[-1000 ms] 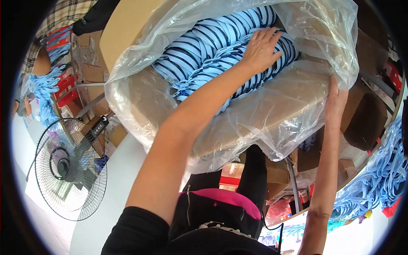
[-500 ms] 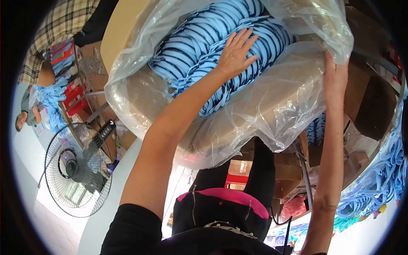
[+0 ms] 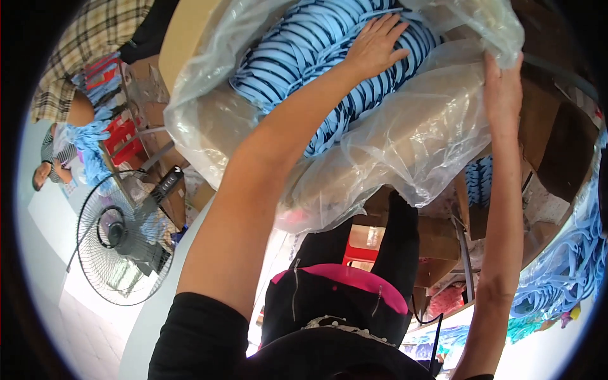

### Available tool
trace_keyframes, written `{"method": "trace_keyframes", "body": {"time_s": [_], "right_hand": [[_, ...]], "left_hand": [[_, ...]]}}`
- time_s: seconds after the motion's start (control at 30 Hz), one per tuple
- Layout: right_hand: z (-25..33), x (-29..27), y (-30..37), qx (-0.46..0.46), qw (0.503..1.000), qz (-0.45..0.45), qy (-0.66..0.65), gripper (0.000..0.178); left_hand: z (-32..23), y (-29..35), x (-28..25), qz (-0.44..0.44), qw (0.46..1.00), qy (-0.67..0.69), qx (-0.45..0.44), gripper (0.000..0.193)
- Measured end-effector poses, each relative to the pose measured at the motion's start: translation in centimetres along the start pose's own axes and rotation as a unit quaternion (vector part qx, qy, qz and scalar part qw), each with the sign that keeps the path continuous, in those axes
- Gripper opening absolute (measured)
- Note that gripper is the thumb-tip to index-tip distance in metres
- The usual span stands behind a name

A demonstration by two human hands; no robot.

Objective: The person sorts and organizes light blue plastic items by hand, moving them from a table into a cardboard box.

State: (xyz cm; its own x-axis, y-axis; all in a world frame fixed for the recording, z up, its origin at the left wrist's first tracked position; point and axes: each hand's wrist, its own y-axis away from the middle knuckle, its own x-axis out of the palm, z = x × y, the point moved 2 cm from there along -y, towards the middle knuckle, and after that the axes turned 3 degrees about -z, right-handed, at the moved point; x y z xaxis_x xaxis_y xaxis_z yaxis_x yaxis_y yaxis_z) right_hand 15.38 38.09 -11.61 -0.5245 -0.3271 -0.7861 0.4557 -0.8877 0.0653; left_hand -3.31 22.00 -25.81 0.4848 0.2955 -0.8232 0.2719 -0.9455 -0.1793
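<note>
Light-blue strap-like pieces (image 3: 301, 50) with dark gaps between them lie packed in curved rows inside a cardboard box (image 3: 180, 44). A clear plastic bag (image 3: 411, 149) lines the box, its loose edge folded out over the near side. My left hand (image 3: 377, 49) rests palm down on the right-hand row, fingers stretched and nothing held. At the right side of the box, my right hand (image 3: 503, 85) has hold of the plastic bag's edge. Its fingertips are partly hidden by the plastic.
A black wire fan (image 3: 123, 237) stands at lower left. Beyond it are a red crate (image 3: 123, 139), blue pieces and another person in a plaid garment (image 3: 88, 44). On the right, more blue straps (image 3: 557, 266) lie piled on a table, near cardboard boxes (image 3: 560, 152).
My left hand has slid a little farther away and to the right over the blue pieces. My right hand keeps its place at the bag's edge. The whole view has shifted slightly.
</note>
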Motion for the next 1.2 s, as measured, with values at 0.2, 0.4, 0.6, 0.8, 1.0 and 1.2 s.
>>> {"method": "trace_keyframes", "body": {"time_s": [0.2,0.4,0.6,0.8,1.0,1.2], "right_hand": [[0.8,-0.9,0.4,0.1,0.992,0.029,0.075,0.066],[-0.2,0.6,0.5,0.002,1.0,-0.013,-0.005,0.062],[-0.4,0.9,0.4,-0.038,0.998,-0.039,-0.022,0.055],[-0.7,0.2,-0.2,0.029,0.999,0.017,-0.006,0.057],[0.1,-0.1,0.2,0.037,0.999,0.014,0.003,0.058],[3.3,-0.3,1.0,0.129,0.99,0.034,0.038,0.061]], "left_hand": [[-2.4,8.9,-6.4,0.083,0.996,0.008,-0.044,0.061],[0.2,15.1,-3.7,0.091,0.99,-0.076,-0.072,0.07],[-0.7,14.9,-2.1,0.024,0.992,-0.081,-0.093,0.066],[-2.7,15.7,-8.2,-0.028,0.986,0.043,-0.16,0.041],[-3.4,18.4,-7.1,0.124,0.942,0.163,-0.264,0.027],[-2.6,19.0,-5.0,0.111,0.96,0.081,-0.242,0.026]]}}
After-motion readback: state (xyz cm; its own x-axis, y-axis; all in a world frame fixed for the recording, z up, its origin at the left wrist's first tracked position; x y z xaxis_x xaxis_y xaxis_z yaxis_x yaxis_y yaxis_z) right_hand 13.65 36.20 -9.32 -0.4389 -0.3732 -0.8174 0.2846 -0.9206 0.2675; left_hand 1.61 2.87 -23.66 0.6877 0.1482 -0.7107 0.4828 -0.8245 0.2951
